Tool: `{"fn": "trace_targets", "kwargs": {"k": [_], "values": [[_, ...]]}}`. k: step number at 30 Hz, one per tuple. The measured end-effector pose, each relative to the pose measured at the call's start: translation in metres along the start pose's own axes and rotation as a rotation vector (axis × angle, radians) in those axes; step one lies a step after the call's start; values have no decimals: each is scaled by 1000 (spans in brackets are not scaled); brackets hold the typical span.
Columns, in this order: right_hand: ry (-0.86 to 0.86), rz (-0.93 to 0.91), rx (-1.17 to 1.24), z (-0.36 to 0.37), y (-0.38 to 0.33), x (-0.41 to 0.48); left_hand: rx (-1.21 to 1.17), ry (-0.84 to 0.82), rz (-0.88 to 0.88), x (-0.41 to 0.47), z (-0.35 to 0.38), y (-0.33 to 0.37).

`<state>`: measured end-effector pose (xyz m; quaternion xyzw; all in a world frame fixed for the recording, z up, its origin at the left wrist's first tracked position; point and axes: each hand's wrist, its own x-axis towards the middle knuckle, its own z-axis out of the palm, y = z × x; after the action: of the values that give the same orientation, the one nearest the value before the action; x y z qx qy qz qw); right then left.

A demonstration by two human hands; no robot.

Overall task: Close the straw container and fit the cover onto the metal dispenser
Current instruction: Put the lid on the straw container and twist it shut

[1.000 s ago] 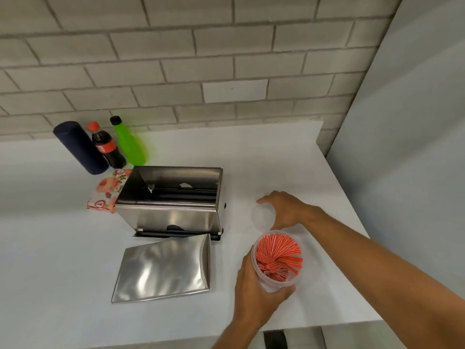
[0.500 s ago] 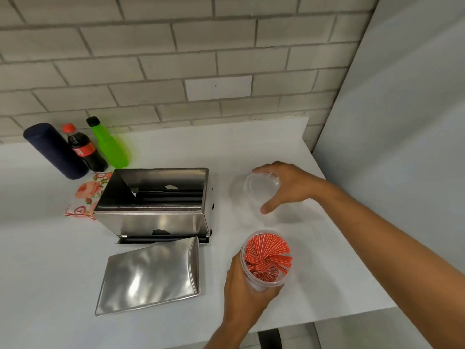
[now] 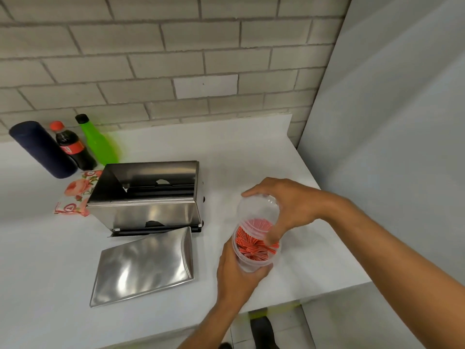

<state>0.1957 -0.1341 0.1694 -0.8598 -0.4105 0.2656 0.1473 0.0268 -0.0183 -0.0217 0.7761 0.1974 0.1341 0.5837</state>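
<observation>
Clear plastic forms the straw container [image 3: 254,258], which is gripped around its side by the left hand [image 3: 236,275] near the bench's [image 3: 251,152] front right corner. Its lid [image 3: 256,210] is pinched by the right hand [image 3: 289,205], tilted just above the rim. The metal dispenser [image 3: 148,200] stands open mid-bench, its cover [image 3: 143,268] laid flat before it.

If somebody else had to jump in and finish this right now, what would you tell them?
Left hand grips the straw container on the white counter.
Right hand holds the clear lid tilted just over the container's mouth, not seated.
The metal dispenser stands open; its cover lies flat on the counter in front of it.
Done: lid picked up.
Left: press lid on, then fit the cover onto the dispenser.
</observation>
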Motion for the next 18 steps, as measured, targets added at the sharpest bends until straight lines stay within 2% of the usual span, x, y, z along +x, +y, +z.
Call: {"fn": "trace_targets", "kwargs": {"k": [18], "values": [[44, -9, -77, 55, -7, -11, -4, 15, 27, -1, -2, 5]]}}
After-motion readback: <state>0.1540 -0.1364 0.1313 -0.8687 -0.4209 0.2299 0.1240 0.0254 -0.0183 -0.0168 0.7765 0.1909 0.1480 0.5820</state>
